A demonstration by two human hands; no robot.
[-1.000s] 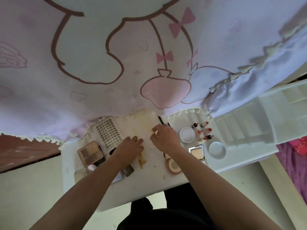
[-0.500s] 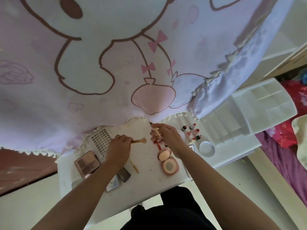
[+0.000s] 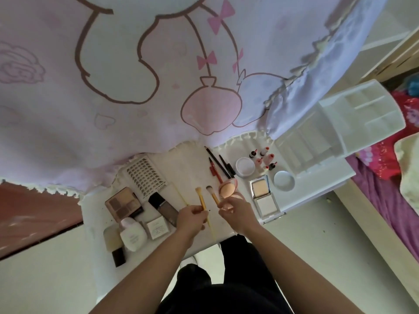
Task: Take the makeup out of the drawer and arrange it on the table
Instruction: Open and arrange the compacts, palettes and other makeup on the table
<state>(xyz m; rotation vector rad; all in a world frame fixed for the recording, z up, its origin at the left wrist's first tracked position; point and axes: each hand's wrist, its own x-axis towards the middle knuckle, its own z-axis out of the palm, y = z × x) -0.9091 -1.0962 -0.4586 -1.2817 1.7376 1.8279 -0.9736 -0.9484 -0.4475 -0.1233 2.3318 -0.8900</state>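
1. Since half a second ago, both of your hands had pulled back from the far edge of the table toward its near edge. The left brush had swung from sideways to pointing away.
2. Your left hand pinched that brush and your right hand pinched a second brush. Both had bristles toward the far edge, probably so you could lay them parallel like the pencils.
3. The drawer organiser sat at the right edge, and its visible compartments looked empty. The red-capped bottles stood grouped beside a white jar near the far right corner.
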